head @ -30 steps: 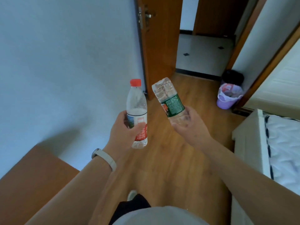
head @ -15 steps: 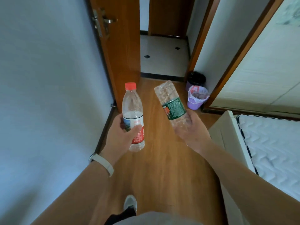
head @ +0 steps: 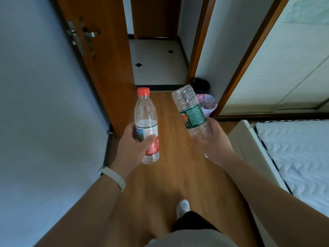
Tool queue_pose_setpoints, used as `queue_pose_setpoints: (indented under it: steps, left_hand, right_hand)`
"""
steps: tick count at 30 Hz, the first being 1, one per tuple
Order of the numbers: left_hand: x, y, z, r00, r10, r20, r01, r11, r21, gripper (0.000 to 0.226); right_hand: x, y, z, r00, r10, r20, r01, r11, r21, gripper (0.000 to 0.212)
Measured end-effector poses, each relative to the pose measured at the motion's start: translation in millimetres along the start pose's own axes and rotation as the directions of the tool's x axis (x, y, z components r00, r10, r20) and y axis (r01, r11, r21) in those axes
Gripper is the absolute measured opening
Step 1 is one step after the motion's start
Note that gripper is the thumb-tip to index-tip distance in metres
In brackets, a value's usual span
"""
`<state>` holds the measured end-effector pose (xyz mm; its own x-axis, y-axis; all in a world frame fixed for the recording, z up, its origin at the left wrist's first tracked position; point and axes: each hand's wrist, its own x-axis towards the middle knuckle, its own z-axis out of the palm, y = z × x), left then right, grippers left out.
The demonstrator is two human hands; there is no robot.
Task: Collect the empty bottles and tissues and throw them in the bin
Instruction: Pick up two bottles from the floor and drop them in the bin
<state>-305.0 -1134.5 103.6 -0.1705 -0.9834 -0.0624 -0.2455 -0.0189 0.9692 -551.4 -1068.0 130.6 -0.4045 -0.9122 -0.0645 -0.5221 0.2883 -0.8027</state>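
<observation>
Gripping red-cap bottle [head: 146, 122] upright in L hand [head: 135, 145], fingers & thumb wrapped round the label, above wood floor [head: 178, 175]. Clutching green-label bottle [head: 190, 111] in R hand [head: 213, 141] by its near end, tilted, far end leaning left. 2 bottles near each other, not touching. Beyond green-label bottle, partly hidden by it: purple bin [head: 209, 104] w/ liner, on floor by door frame; black bin [head: 201, 85] just behind. White band [head: 112, 178] on L wrist. Open door [head: 99, 50] at left, mattress [head: 293, 154] at right.
</observation>
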Motion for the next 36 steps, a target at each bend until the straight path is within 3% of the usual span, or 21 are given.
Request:
queue_pose_setpoints:
  steps: [12, 22, 27, 31, 34, 36]
  left_hand:
    - [180, 25, 54, 0.999, 0.003, 0.048, -0.008, 0.994, 0.107, 0.057]
    - [352, 78, 149, 0.986, 0.036, 0.164, -0.054, 0.993, 0.107, 0.061]
    - [414, 85, 169, 0.977, 0.039, 0.210, -0.067, 0.990, 0.128, 0.056]
    - [469, 81, 181, 0.970, 0.034, 0.242, -0.062, 0.992, 0.109, 0.058]
    - [513, 80, 191, 0.958, 0.022, 0.286, -0.052, 0.994, 0.099, 0.059]
    - [547, 80, 198, 0.940, 0.024, 0.340, -0.051, 0.996, 0.071, 0.058]
  right_hand:
    - [191, 28, 1, 0.997, 0.079, 0.002, -0.079, 0.987, 0.140, 0.073]
    - [356, 40, -68, 0.998, 0.047, -0.041, -0.039, 0.985, 0.170, 0.051]
    - [411, 41, -77, 0.995, 0.070, -0.072, -0.062, 0.992, 0.111, 0.064]
    - [454, 51, -73, 0.980, 0.180, -0.086, -0.165, 0.973, 0.161, 0.053]
    - [487, 54, -67, 0.971, 0.183, -0.153, -0.178, 0.983, 0.046, 0.061]
    - [511, 48, -63, 0.964, 0.192, -0.182, -0.183, 0.981, 0.063, 0.062]
